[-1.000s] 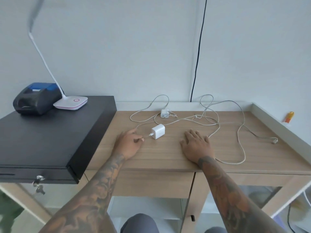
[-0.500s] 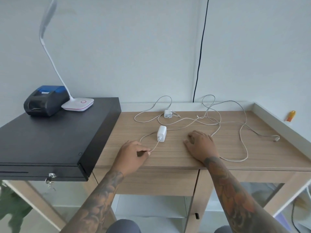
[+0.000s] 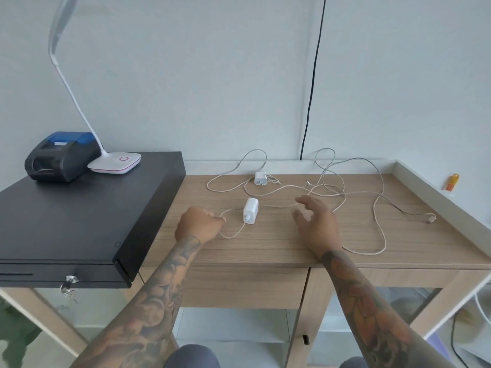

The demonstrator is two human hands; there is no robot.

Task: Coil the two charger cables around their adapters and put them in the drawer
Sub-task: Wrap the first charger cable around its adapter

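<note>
A white adapter (image 3: 250,210) lies mid-desk with its pale cable (image 3: 233,233) looping out of its near end. My left hand (image 3: 198,225) sits just left of it, fingers pinched on that cable. A smaller white adapter (image 3: 259,178) rests farther back near the wall, its cable (image 3: 231,171) curling to the left. Long loose cable (image 3: 378,229) sprawls over the right half of the desk and ends in a plug (image 3: 430,218). My right hand (image 3: 314,224) hovers right of the near adapter, fingers spread, holding nothing. A closed wooden drawer front (image 3: 247,286) sits under the desk edge.
A black cash drawer (image 3: 79,216) fills the left side, carrying a black and blue printer (image 3: 59,155) and a white desk lamp (image 3: 117,162). A raised rim (image 3: 438,192) borders the desk's right side, with an orange object (image 3: 451,182) on it. A black wire (image 3: 312,83) hangs down the wall.
My left hand pulled the cable toward the desk front, turning the near adapter lengthwise. My right hand lifted off the desk and opened its fingers.
</note>
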